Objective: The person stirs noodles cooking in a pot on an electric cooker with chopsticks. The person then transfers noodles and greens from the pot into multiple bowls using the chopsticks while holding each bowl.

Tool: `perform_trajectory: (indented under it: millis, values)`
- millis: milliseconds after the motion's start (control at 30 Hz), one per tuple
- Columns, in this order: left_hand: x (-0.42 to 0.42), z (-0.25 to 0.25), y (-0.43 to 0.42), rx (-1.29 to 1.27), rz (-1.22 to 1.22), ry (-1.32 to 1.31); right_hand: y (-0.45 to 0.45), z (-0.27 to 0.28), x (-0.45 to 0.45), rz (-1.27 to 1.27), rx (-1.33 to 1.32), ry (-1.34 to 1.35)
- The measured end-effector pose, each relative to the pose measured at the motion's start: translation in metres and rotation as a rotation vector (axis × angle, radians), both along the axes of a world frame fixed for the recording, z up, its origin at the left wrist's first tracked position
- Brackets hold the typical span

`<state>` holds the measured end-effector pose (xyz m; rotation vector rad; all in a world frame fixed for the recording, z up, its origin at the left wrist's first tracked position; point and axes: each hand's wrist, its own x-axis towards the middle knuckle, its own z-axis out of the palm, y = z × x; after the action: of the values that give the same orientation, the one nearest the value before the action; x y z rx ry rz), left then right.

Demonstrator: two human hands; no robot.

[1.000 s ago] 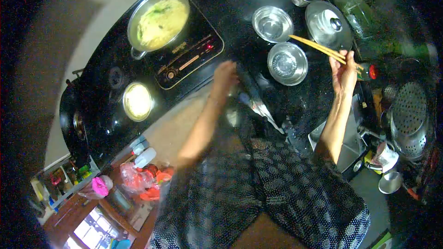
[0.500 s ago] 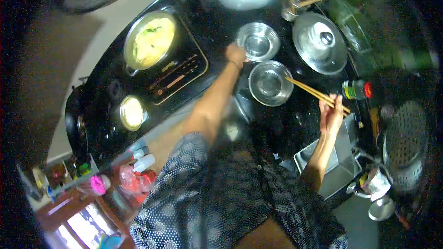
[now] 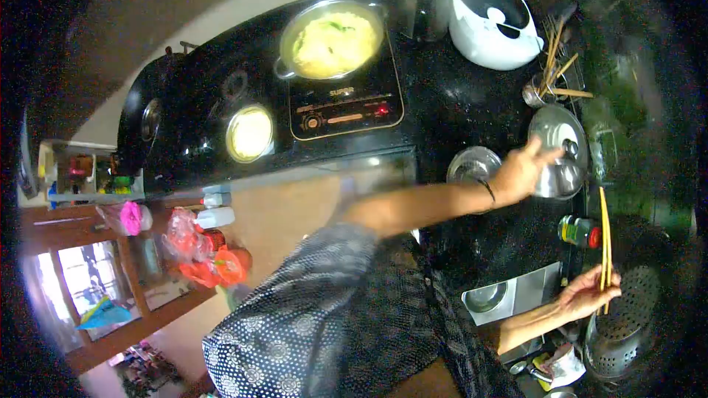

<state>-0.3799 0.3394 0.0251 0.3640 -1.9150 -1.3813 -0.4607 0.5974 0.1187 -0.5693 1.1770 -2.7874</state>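
Note:
My left hand [image 3: 518, 173] stretches over the counter with its fingers apart, slightly blurred. Its fingertips are just short of the knob of a glass pot lid [image 3: 554, 124], overlapping the lid's near side; whether they touch it I cannot tell. Under that wrist, partly covered, is a clear glass bowl [image 3: 472, 160]. My right hand [image 3: 588, 292] grips a pair of wooden chopsticks [image 3: 605, 228], which point away from me beside the perforated steel basket. A second clear bowl [image 3: 487, 298] sits at the steel sink [image 3: 547, 284].
A pot of yellow food [image 3: 333, 44] stands on an induction cooker [image 3: 346, 119]. Beside it is a bowl of pale content [image 3: 251, 134]. A white rice cooker [image 3: 493, 37], a utensil holder [image 3: 532, 94], a red-capped jar [image 3: 579, 231] and a perforated basket [image 3: 627, 324] line the counter.
My view has turned. One glass bowl has gone from the counter to the sink. My left hand has left the bowls for the lid; my right hand has swung toward the basket with the chopsticks.

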Motion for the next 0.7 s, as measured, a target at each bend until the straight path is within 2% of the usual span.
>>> perform_trajectory:
  millis: [33,100,133,167,200,233,267,300,333,367,433,500,567,633,700]
  values:
    - [0.006,0.01,0.007,-0.166,0.041,-0.103,-0.014,0.013,0.008,-0.004,0.034,0.018]
    - [0.021,0.02,0.008,-0.051,0.066,-0.065,-0.059,0.028,0.02,0.072,0.113,0.168]
    - [0.022,0.011,0.006,0.059,0.103,-0.009,-0.084,0.026,0.023,0.051,0.15,0.195]
    - [0.029,0.007,0.001,0.305,0.092,0.009,-0.12,0.033,0.039,0.012,0.243,0.114]
    - [0.043,0.005,-0.008,0.223,0.226,-0.07,-0.152,0.031,0.043,0.166,0.244,0.141]
    - [0.061,0.004,-0.019,0.139,0.361,-0.152,-0.183,0.024,0.04,0.295,0.317,0.06]
    - [0.08,0.0,-0.03,0.321,0.329,-0.102,-0.22,0.021,0.062,0.277,0.336,0.062]
    - [0.099,-0.006,-0.04,0.503,0.291,-0.052,-0.256,0.015,0.074,0.374,0.421,0.095]
    - [0.119,-0.016,-0.048,0.534,0.301,-0.028,-0.291,0.003,0.084,0.424,0.491,0.165]
    - [0.143,-0.023,-0.057,0.566,0.311,-0.005,-0.323,-0.009,0.095,0.542,0.499,0.05]
    - [0.203,-0.013,-0.08,0.88,0.229,-0.194,-0.384,-0.031,0.128,0.639,0.53,0.015]
    - [0.253,-0.027,-0.095,0.742,0.309,-0.168,-0.441,-0.057,0.154,0.759,0.539,0.036]
    - [0.299,-0.038,-0.11,0.885,0.315,-0.076,-0.495,-0.083,0.18,0.764,0.517,0.011]
    - [0.339,-0.028,-0.126,0.858,0.406,-0.134,-0.537,-0.101,0.201,0.827,0.605,0.076]
    - [0.376,-0.027,-0.14,0.829,0.497,-0.195,-0.57,-0.114,0.231,0.784,0.584,0.041]
